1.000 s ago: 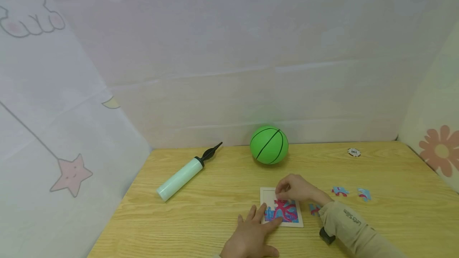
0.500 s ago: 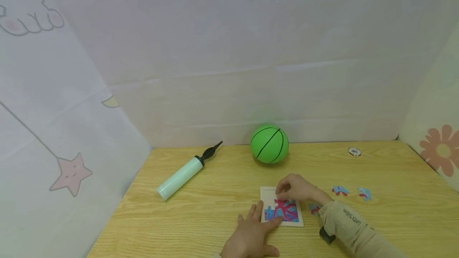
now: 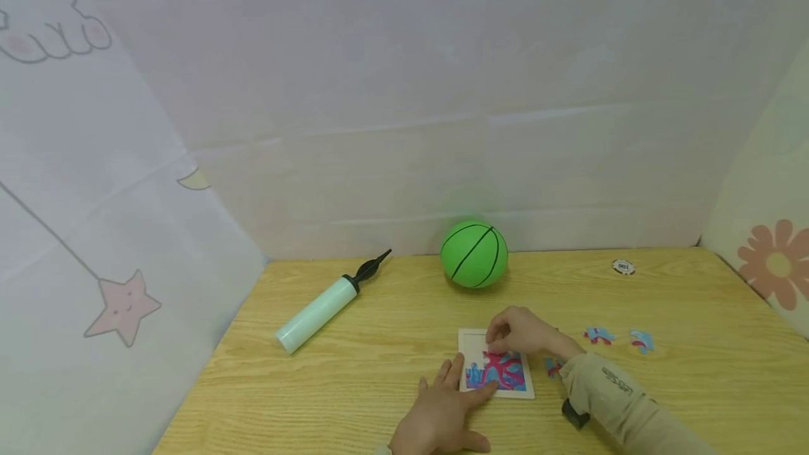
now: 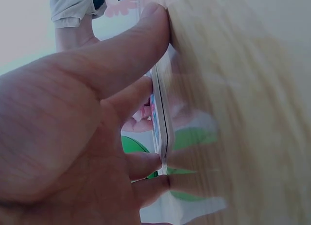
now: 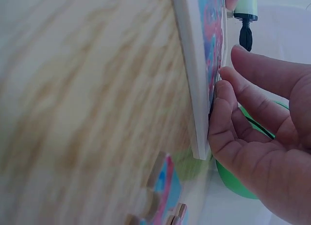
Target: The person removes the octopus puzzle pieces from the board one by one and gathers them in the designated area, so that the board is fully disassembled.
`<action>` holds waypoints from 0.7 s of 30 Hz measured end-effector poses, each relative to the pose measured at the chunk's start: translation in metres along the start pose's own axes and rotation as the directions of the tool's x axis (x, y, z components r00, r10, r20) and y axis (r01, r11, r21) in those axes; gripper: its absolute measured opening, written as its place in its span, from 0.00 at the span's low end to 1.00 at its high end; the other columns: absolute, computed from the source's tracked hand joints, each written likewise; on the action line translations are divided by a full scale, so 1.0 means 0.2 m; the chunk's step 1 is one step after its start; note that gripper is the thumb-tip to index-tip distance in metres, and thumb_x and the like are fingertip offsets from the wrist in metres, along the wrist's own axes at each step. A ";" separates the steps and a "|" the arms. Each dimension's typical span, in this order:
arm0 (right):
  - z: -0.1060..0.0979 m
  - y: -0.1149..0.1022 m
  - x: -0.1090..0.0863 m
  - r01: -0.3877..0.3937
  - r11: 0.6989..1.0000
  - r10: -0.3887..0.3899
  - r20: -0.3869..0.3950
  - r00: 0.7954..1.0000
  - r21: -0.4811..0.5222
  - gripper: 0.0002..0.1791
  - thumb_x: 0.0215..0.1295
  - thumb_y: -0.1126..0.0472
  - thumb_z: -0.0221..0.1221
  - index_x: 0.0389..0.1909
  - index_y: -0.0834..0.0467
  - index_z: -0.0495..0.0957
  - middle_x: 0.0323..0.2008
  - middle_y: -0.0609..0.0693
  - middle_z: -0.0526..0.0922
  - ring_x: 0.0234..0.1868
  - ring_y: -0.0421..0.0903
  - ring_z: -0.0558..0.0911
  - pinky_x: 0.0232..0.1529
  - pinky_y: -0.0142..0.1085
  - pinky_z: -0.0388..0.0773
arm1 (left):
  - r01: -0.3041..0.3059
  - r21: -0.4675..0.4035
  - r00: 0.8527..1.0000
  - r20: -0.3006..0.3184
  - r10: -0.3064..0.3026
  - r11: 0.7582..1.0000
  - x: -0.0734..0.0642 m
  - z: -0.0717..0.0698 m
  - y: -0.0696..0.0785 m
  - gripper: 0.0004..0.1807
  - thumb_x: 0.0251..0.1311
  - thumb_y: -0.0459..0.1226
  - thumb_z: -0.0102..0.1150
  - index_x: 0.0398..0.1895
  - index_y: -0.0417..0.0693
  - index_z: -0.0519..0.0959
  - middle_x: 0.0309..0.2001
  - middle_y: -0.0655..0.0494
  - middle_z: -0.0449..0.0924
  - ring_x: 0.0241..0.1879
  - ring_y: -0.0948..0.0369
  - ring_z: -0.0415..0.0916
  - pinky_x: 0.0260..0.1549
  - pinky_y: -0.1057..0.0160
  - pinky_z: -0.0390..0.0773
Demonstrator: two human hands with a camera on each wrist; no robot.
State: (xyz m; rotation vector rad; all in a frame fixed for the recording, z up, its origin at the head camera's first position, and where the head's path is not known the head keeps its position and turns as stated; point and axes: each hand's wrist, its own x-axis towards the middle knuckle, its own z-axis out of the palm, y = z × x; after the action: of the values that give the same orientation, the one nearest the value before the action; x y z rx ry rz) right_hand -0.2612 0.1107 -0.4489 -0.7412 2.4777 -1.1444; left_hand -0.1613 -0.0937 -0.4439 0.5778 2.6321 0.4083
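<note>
A white-framed jigsaw puzzle (image 3: 503, 371) with a pink octopus on blue lies at the front middle of the table. Its upper left part shows bare tray. My left hand (image 3: 439, 413) is spread flat, fingertips on the left side of the frame and one finger across its lower edge. Over the upper part my right hand (image 3: 520, 330) bends its fingers down onto a pink puzzle piece (image 3: 496, 348), partly hidden by them. In the right wrist view, the curled fingertips (image 5: 223, 86) meet the puzzle surface, while the thumb (image 5: 262, 67) stands a little off it.
Loose puzzle pieces lie to the right: one (image 3: 597, 335), another (image 3: 641, 341), and a third (image 3: 553, 368) by the right wrist. A green ball (image 3: 474, 255) sits behind the puzzle. A pale hand pump (image 3: 318, 314) lies left, a round chip (image 3: 623, 267) at the back right.
Both hands and the puzzle stay almost where they were. The right fingers shift only very slightly over the pink piece.
</note>
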 end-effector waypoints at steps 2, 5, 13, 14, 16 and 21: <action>0.00 0.00 0.00 -0.006 1.000 0.006 -0.005 1.000 0.000 0.03 0.57 0.67 0.66 0.27 0.59 0.81 0.23 0.46 0.80 0.25 0.41 0.76 0.26 0.32 0.73 | -0.003 0.011 1.000 -0.003 0.003 1.000 0.00 0.00 0.00 0.42 0.44 0.58 0.70 0.66 0.85 0.64 0.75 0.47 0.47 0.72 0.45 0.48 0.57 0.31 0.57; 0.00 0.00 -0.01 -0.011 1.000 0.011 -0.011 1.000 -0.005 0.03 0.56 0.68 0.66 0.26 0.60 0.81 0.23 0.47 0.80 0.25 0.41 0.76 0.26 0.33 0.73 | -0.008 0.025 1.000 -0.008 0.008 1.000 -0.01 0.00 0.00 0.43 0.42 0.58 0.70 0.66 0.85 0.63 0.75 0.46 0.47 0.72 0.45 0.48 0.57 0.31 0.58; 0.00 0.01 0.00 -0.001 1.000 0.002 -0.007 1.000 0.015 0.03 0.56 0.67 0.66 0.26 0.60 0.82 0.22 0.47 0.80 0.24 0.41 0.76 0.25 0.32 0.74 | -0.003 0.042 1.000 -0.020 0.004 0.999 -0.01 0.00 0.00 0.43 0.41 0.59 0.71 0.66 0.85 0.64 0.75 0.47 0.47 0.72 0.45 0.48 0.57 0.32 0.59; 0.00 0.01 0.00 -0.001 1.000 0.001 -0.007 1.000 0.018 0.03 0.56 0.67 0.66 0.26 0.60 0.82 0.22 0.47 0.80 0.24 0.41 0.76 0.25 0.32 0.74 | -0.003 0.045 1.000 -0.021 0.004 0.999 -0.01 0.00 0.00 0.44 0.40 0.59 0.71 0.66 0.85 0.64 0.75 0.47 0.47 0.72 0.45 0.48 0.57 0.32 0.59; 0.00 0.01 0.00 0.000 1.000 0.000 -0.006 1.000 0.021 0.03 0.56 0.67 0.66 0.26 0.60 0.81 0.23 0.47 0.80 0.24 0.41 0.76 0.25 0.32 0.74 | -0.002 0.049 1.000 -0.022 0.003 0.999 -0.01 0.00 0.01 0.44 0.40 0.59 0.71 0.66 0.85 0.64 0.75 0.47 0.47 0.72 0.45 0.48 0.57 0.32 0.59; 0.00 0.01 0.00 0.010 1.000 -0.010 0.001 1.000 0.009 0.04 0.57 0.66 0.66 0.26 0.59 0.80 0.23 0.47 0.79 0.25 0.41 0.76 0.26 0.32 0.73 | 0.009 0.041 1.000 -0.014 -0.009 0.999 0.00 0.00 0.01 0.44 0.40 0.59 0.71 0.65 0.86 0.64 0.75 0.48 0.47 0.72 0.46 0.48 0.57 0.32 0.59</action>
State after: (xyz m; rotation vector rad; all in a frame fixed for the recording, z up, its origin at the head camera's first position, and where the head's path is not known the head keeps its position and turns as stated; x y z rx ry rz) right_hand -0.2614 0.1123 -0.4502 -0.7520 2.4691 -1.1575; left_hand -0.1603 -0.0930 -0.4428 0.5782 2.6606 0.3569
